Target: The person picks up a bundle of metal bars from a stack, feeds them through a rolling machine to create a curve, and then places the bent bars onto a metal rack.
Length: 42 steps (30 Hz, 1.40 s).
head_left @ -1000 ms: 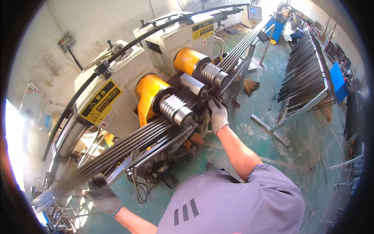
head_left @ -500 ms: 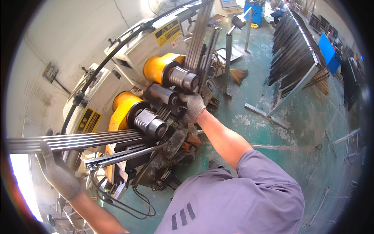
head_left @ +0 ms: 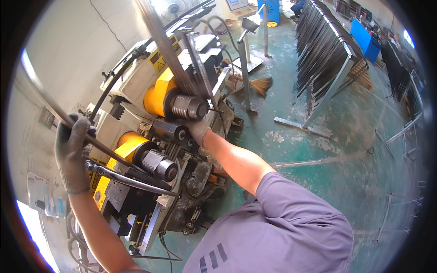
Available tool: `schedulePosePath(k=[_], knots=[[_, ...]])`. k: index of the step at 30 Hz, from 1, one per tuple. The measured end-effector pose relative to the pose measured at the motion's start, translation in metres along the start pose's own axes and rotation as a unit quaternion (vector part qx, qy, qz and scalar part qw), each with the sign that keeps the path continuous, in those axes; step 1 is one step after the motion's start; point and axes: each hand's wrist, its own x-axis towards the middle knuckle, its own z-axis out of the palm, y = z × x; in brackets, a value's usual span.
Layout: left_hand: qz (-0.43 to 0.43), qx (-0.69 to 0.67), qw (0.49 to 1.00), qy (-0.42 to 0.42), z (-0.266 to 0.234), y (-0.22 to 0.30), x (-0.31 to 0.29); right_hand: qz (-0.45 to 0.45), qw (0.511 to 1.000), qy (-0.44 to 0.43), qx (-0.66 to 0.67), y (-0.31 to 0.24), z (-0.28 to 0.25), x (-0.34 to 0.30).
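Note:
My left hand [head_left: 73, 154], in a grey work glove, is closed around long thin metal rods [head_left: 102, 148] that rise to the upper left and blur toward their far end. They run down to the lower ribbed roller [head_left: 157, 164] of a two-headed machine. My right hand [head_left: 198, 131], also gloved, reaches in beside the black block [head_left: 170, 131] between the two heads; its fingers are hidden there. Just above it is the upper ribbed roller [head_left: 189, 107], with a yellow housing [head_left: 159, 95]. A bundle of metal rods [head_left: 166, 50] stands steeply up from that roller.
A coil spring [head_left: 132, 183] lies along the lower machine arm. Beyond the machine are a grey post [head_left: 246, 77] and a broom [head_left: 261, 86]. A rack [head_left: 339, 86] hung with many dark rods stands at right, with a metal bar [head_left: 300, 127] on the green floor.
My left hand has risen and closed on the rods, whose outer ends have swung upward. The upper bundle leans further left. My right hand has slipped deeper beside the block, and the view has shifted.

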Motion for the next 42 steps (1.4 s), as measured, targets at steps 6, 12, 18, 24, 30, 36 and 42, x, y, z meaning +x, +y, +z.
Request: schedulePosePath(k=[6,12,18,24,30,36,42], knots=[[-0.002,0.035,0.999,-0.019,-0.002,0.001,0.003,0.016,0.996,-0.009,-0.084,0.01,-0.01,0.01],[0.002,0.019,0.999,-0.025,-0.006,-0.004,0.006,-0.011,0.993,0.023,-0.112,0.027,-0.007,0.018],[0.008,0.038,0.999,-0.02,-0.002,0.003,0.003,-0.082,0.983,0.046,-0.156,0.039,-0.012,0.03],[0.007,0.026,1.0,-0.011,-0.004,0.002,-0.001,0.005,0.999,0.005,-0.041,0.02,-0.003,0.01],[0.002,0.03,0.999,-0.017,-0.004,0.004,0.001,0.044,0.997,-0.019,-0.056,0.0,-0.006,0.005],[0.001,0.047,0.999,-0.022,-0.001,0.013,0.001,0.068,0.997,-0.029,0.015,0.004,-0.006,0.009],[-0.006,0.058,0.998,-0.036,-0.012,0.025,0.015,0.063,0.998,-0.029,-0.004,-0.007,-0.001,-0.001]])
